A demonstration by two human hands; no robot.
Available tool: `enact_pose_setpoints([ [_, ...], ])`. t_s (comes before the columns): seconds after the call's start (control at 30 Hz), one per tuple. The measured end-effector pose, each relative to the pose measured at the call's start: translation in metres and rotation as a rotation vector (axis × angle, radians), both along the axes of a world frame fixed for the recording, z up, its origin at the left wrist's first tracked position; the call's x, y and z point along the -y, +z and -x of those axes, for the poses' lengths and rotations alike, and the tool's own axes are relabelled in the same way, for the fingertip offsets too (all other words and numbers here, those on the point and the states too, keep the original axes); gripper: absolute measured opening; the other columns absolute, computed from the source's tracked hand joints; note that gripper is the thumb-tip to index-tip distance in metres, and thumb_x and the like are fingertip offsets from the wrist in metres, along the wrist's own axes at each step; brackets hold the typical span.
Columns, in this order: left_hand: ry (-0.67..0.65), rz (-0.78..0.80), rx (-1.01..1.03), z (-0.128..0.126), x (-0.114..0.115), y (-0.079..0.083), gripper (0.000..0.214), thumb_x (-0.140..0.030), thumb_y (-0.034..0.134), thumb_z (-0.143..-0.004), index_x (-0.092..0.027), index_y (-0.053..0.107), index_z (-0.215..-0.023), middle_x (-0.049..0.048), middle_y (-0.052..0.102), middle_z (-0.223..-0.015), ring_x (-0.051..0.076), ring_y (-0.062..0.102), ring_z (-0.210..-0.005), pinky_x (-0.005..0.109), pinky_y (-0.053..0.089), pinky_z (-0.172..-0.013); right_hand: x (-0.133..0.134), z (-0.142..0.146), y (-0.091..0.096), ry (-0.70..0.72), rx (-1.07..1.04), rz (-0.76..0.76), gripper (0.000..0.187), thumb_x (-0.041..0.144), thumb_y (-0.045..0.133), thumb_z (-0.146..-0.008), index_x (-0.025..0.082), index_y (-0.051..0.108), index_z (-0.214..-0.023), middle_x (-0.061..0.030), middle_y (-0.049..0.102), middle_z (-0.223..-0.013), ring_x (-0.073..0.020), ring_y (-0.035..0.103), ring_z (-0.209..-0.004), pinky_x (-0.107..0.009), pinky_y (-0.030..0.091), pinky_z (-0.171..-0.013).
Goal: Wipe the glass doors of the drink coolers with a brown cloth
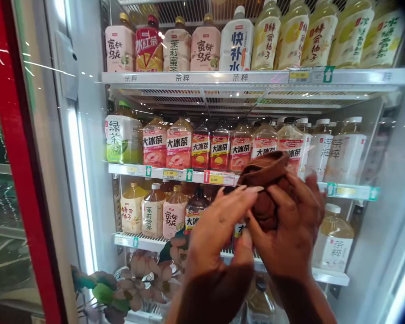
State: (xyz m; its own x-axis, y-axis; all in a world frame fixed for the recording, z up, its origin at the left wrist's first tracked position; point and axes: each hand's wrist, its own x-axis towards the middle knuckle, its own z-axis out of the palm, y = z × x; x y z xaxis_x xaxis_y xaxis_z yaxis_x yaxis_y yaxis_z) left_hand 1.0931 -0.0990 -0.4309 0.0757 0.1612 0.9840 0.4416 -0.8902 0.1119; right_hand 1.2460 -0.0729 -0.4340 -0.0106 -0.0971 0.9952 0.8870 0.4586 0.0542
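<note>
Where left hand meets right hand, the brown cloth bunches, wrinkled.

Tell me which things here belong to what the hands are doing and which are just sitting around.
In hand:
brown cloth, gripped by the left hand and the right hand.

Just sitting there:
iced tea bottles, green tea bottle, price tags, red door frame.

One left hand, one right hand and one brown cloth are counted. Ten front bottles are counted high above the grip, seven red-labelled bottles just behind it.
</note>
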Motion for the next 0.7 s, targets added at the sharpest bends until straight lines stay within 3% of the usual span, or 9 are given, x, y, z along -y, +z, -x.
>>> enact_pose_setpoints([
  [0.07,0.077,0.042,0.175,0.009,0.01,0.001,0.05,-0.015,0.052,-0.096,-0.032,0.06,-0.142,0.0022,0.064,-0.144,0.021,0.057,-0.139,0.046,0.044,-0.123,0.002,0.012,0.004,0.042,0.03,-0.016,0.041,0.026,0.078,-0.084,0.026,0.065,-0.122,-0.01,0.058,-0.146,-0.0377,0.04,-0.151,-0.066,0.028,-0.127],
  [0.17,0.192,0.073,0.266,0.022,0.012,0.001,0.045,-0.02,0.052,-0.099,-0.033,0.06,-0.142,0.0026,0.057,-0.152,0.023,0.05,-0.145,0.052,0.038,-0.126,0.008,0.012,-0.008,0.081,0.129,0.038,0.031,0.02,0.074,-0.086,0.027,0.068,-0.116,-0.0061,0.064,-0.138,-0.034,0.045,-0.148,-0.064,0.028,-0.128],
  [0.3,0.306,0.098,0.174,0.037,0.004,-0.001,0.057,-0.025,0.049,-0.102,-0.034,0.042,-0.157,0.0028,0.036,-0.169,0.027,0.024,-0.16,0.06,0.016,-0.132,0.009,-0.007,-0.018,0.042,0.079,0.018,0.029,0.02,0.074,-0.085,0.024,0.068,-0.113,-0.0092,0.064,-0.136,-0.0369,0.049,-0.144,-0.07,0.025,-0.126],
  [0.43,0.29,0.117,0.0,0.043,-0.006,-0.004,0.066,-0.029,0.044,-0.106,-0.036,0.016,-0.166,0.0014,0.02,-0.174,0.024,0.007,-0.163,0.059,0.004,-0.133,0.005,0.008,0.004,0.059,-0.017,-0.008,0.033,0.022,0.073,-0.085,0.023,0.068,-0.117,-0.0116,0.058,-0.146,-0.0386,0.045,-0.146,-0.071,0.03,-0.123],
  [0.5,0.249,0.125,-0.045,0.045,-0.009,-0.006,0.064,-0.034,0.038,-0.108,-0.035,0.012,-0.166,0.0015,0.021,-0.174,0.022,0.008,-0.163,0.057,0.004,-0.133,0.007,0.029,0.009,0.084,0.082,0.041,0.029,0.023,0.071,-0.088,0.027,0.068,-0.117,-0.0076,0.057,-0.15,-0.0351,0.042,-0.149,-0.067,0.029,-0.125],
  [0.57,0.231,0.117,-0.066,0.048,-0.011,-0.007,0.062,-0.04,0.034,-0.109,-0.035,0.011,-0.167,0.0025,0.022,-0.174,0.021,0.008,-0.163,0.056,0.005,-0.133,0.011,0.043,0.004,0.105,0.19,0.094,0.025,0.023,0.069,-0.091,0.029,0.07,-0.115,-0.004,0.06,-0.147,-0.0313,0.041,-0.15,-0.064,0.025,-0.128],
  [0.7,0.331,0.079,-0.082,0.06,-0.011,-0.006,0.063,-0.045,0.035,-0.108,-0.031,0.015,-0.166,0.006,0.017,-0.174,0.024,0.003,-0.163,0.061,-0.003,-0.131,0.015,0.035,-0.02,0.062,0.208,0.095,0.022,0.022,0.07,-0.089,0.026,0.07,-0.111,-0.006,0.065,-0.139,-0.0329,0.044,-0.148,-0.068,0.016,-0.13],
])
